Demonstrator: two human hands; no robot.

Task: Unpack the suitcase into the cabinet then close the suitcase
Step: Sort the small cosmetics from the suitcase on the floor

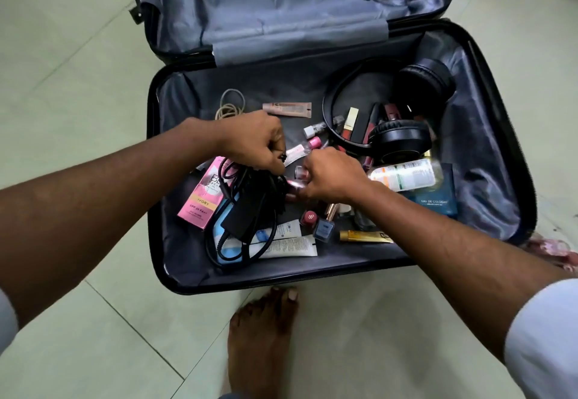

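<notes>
A dark hard-shell suitcase (158, 242) lies open on the floor, its grey-lined lid (281, 7) folded back. Its near half holds many small items. My left hand (253, 142) is shut on a black charger with its bundled cable (247, 211), which hangs just above a pink box (201, 198). My right hand (331, 175) is closed over a small pink cosmetic tube (292, 183) in the middle. Black headphones (400, 139) rest at the right. No cabinet is in view.
White tubes (291, 245), nail polish bottles (323, 229), a gold tube (364, 236), a white bottle (403, 176), a blue cologne box (434, 203) and a coiled beige cord (230, 106) lie in the case. My bare foot (259, 336) stands on the pale tiled floor in front.
</notes>
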